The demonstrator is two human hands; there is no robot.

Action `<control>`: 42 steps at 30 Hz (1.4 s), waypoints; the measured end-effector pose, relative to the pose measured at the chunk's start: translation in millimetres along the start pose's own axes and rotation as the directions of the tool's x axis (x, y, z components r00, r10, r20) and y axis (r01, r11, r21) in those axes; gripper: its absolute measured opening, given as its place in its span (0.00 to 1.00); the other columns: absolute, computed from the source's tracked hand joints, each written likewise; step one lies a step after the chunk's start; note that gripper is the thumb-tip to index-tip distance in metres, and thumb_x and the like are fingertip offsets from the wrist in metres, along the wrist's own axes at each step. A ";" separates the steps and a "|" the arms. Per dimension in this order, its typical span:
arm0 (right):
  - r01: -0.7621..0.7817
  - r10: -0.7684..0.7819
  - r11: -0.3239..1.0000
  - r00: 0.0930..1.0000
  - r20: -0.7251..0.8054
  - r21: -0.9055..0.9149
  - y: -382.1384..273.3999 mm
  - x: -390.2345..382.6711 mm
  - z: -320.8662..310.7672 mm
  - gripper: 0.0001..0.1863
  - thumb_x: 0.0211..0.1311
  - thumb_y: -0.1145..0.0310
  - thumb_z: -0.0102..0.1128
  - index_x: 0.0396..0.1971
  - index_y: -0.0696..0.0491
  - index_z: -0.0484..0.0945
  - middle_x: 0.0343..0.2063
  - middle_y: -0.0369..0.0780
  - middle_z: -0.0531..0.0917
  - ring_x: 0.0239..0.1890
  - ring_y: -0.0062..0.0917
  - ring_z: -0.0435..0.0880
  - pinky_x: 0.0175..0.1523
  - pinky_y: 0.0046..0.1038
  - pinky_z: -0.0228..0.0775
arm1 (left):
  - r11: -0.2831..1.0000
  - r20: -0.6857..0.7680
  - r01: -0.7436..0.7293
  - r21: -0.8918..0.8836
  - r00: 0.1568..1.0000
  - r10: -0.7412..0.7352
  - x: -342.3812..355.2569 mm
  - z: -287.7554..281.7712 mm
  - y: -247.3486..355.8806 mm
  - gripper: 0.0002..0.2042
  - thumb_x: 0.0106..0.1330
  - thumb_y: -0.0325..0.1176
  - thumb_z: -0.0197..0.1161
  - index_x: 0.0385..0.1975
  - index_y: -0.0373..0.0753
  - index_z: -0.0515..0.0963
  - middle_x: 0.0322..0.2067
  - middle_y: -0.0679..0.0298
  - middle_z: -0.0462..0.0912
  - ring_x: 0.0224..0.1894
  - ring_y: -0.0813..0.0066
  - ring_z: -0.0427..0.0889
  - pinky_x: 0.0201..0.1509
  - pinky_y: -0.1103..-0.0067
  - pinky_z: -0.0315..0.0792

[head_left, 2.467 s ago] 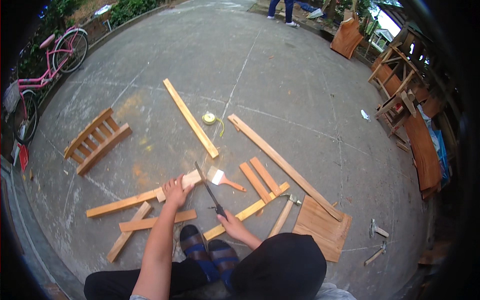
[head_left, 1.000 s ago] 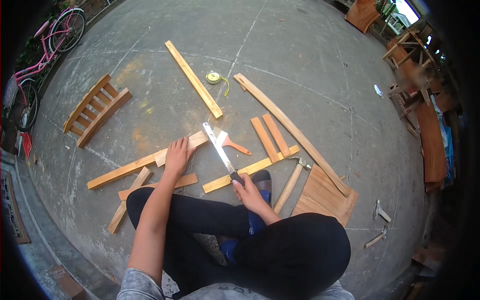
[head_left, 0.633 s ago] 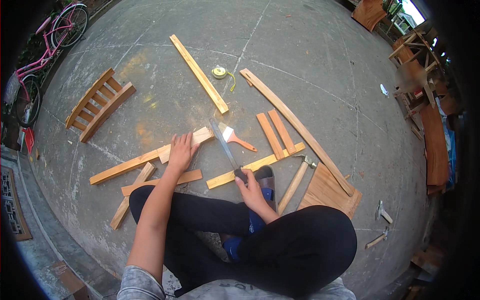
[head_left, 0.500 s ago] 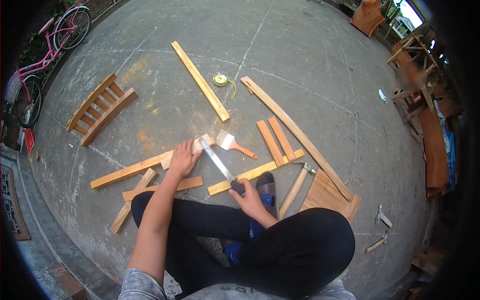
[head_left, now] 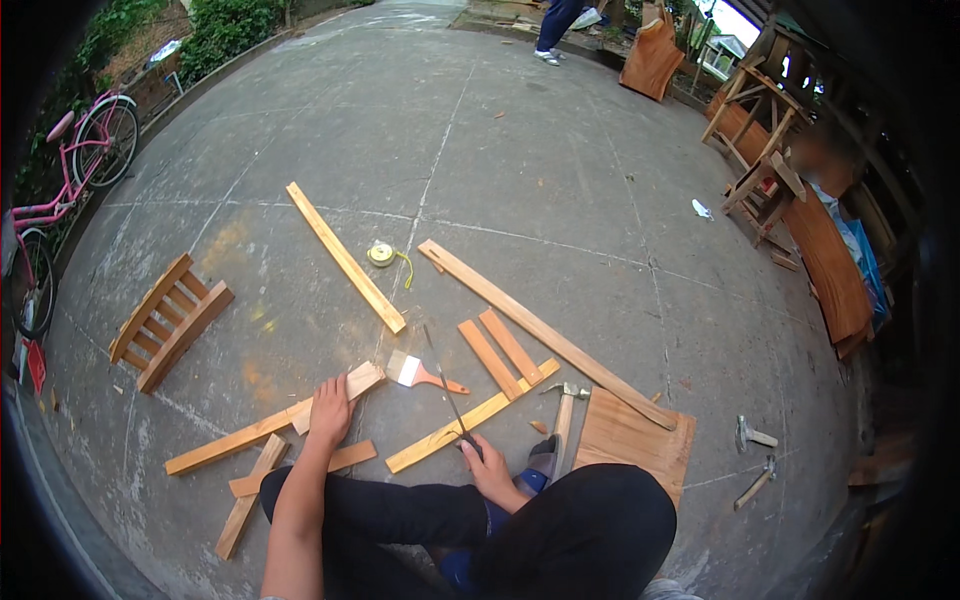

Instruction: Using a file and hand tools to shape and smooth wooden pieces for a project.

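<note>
My left hand grips a short pale wooden piece that rests at the end of a longer wooden bar. In my right hand is the dark handle of a long, thin-bladed tool. Its blade is turned edge-on, points away from me and is apart from the wood; its exact kind is hard to make out. Beyond the blade lies a paintbrush with an orange handle. A yellowish wooden strip lies under the tool, near my right hand.
Around me lie a slatted wooden frame, a long board, a tape measure, a hammer and a wide wooden panel. More hammers are at right. A pink bicycle stands far left; a person's legs show far off.
My right hand has drawn the tool back off the wooden piece and turned its blade edge-on. My left hand keeps its hold. The view has tilted up, bringing another person's legs into sight.
</note>
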State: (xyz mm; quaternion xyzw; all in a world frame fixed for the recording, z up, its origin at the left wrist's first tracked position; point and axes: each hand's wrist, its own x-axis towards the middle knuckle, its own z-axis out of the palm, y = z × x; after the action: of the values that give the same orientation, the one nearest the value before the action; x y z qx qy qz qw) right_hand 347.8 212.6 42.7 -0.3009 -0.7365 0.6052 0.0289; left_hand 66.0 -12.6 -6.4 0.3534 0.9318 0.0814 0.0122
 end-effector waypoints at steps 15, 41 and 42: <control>0.070 -0.071 0.996 0.997 -0.015 -0.059 5.4 0.6 3.0 0.19 0.79 0.57 0.56 0.55 0.58 0.80 0.39 0.53 0.87 0.44 0.47 0.88 0.49 0.38 0.77 | 0.987 0.102 -0.150 0.061 0.984 0.143 7.0 -9.3 -2.2 0.35 0.65 0.39 0.70 0.70 0.35 0.63 0.53 0.53 0.75 0.58 0.56 0.75 0.64 0.65 0.69; 0.323 -0.299 0.895 0.946 0.122 -0.309 2.5 0.2 7.7 0.18 0.79 0.58 0.54 0.49 0.59 0.80 0.37 0.57 0.85 0.43 0.56 0.84 0.47 0.46 0.75 | 0.996 -0.011 -0.084 -0.022 0.996 0.084 5.0 -20.0 11.5 0.33 0.75 0.60 0.53 0.65 0.36 0.71 0.53 0.54 0.79 0.55 0.56 0.78 0.62 0.63 0.68; 0.323 -0.299 0.894 0.946 0.123 -0.311 2.7 0.0 8.3 0.18 0.79 0.58 0.54 0.49 0.59 0.80 0.37 0.57 0.85 0.43 0.56 0.84 0.47 0.46 0.75 | 0.996 -0.012 -0.083 -0.025 0.996 0.083 4.6 -20.1 11.5 0.33 0.75 0.60 0.53 0.65 0.36 0.71 0.53 0.54 0.79 0.55 0.56 0.78 0.62 0.63 0.68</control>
State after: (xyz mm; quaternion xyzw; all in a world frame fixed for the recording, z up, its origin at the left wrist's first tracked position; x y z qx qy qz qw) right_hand 345.6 205.5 38.0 -0.1577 -0.8658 0.4724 0.0486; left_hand 68.5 -3.9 15.5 0.3913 0.9153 0.0955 0.0080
